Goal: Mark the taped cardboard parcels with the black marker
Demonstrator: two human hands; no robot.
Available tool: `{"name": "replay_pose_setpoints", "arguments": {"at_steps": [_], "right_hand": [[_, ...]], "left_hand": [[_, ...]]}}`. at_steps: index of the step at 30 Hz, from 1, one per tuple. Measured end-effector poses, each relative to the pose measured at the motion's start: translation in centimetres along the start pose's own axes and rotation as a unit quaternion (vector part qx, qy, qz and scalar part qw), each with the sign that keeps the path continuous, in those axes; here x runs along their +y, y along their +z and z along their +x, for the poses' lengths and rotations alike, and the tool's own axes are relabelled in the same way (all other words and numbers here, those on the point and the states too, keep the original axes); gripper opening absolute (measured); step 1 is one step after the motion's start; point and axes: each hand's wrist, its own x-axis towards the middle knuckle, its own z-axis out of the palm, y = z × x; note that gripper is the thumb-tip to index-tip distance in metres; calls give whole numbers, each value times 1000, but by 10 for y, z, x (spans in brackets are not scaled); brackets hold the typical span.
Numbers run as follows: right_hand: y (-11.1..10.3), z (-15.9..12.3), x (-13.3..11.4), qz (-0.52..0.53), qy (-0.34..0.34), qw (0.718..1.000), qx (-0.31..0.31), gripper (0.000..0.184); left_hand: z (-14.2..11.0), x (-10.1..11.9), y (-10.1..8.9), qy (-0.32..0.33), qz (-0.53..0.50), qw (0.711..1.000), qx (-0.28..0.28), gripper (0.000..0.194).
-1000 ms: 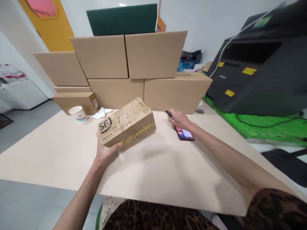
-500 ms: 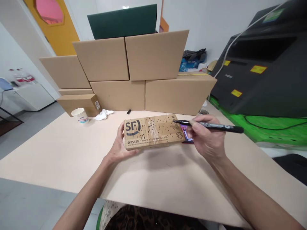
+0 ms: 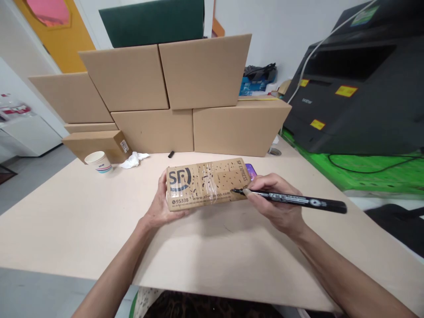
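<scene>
1. Printed parcel box [image 3: 220, 177], one. Located at mid-table, ahead of the person, its broad lettered face tipped toward the viewer, presumably to make that surface easy to see and reach. Whether its underside meets the table [image 3: 82, 212] cannot be told.

2. Left hand [image 3: 159, 213], grasping the box at its left end, thumb along the near lower edge, fingers behind; likely a steadying hold, leaving the face largely uncovered. Forearm slants up from the lower left.

3. Black marker [image 3: 308, 202], uncapped, tip at the box face near its right end; actual contact unclear. Its barrel slopes slightly down toward the right.

4. Right hand [image 3: 281, 208], pinching the marker close to its tip, as for fine control. Fingers curled, wrist bent, forearm rising from the lower right.

5. Phone [image 3: 251, 171], partly hidden behind the box's right end.

6. Small black cap [image 3: 171, 154], lying beyond the box, probably the marker's.

7. Paper cup [image 3: 99, 162] and crumpled tissue [image 3: 134, 160], side by side at far left, before stacked cartons [image 3: 232, 130].
</scene>
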Motion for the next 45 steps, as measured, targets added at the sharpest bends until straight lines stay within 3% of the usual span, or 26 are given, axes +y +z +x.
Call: {"name": "replay_pose_setpoints", "arguments": {"at_steps": [7, 14, 24, 31, 40, 45], "right_hand": [[4, 4, -13, -117, -97, 986, -62, 15], [12, 7, -14, -143, -141, 978, -60, 15], [17, 5, -17, -171, -134, 975, -52, 15], [17, 3, -16, -149, -46, 988, -24, 18], [18, 2, -15, -161, -67, 984, -27, 17], [19, 5, -18, -153, -37, 987, -14, 19]], "left_hand": [[-2, 0, 2, 9, -27, 999, -14, 127], [-2, 3, 3, 3, -10, 1000, -18, 125], [-4, 7, 1, 5, 41, 999, -12, 123], [-5, 6, 1, 12, 54, 998, -5, 124], [-5, 6, 2, 21, 64, 998, 3, 122], [-7, 3, 3, 20, 66, 998, 10, 125]]}}
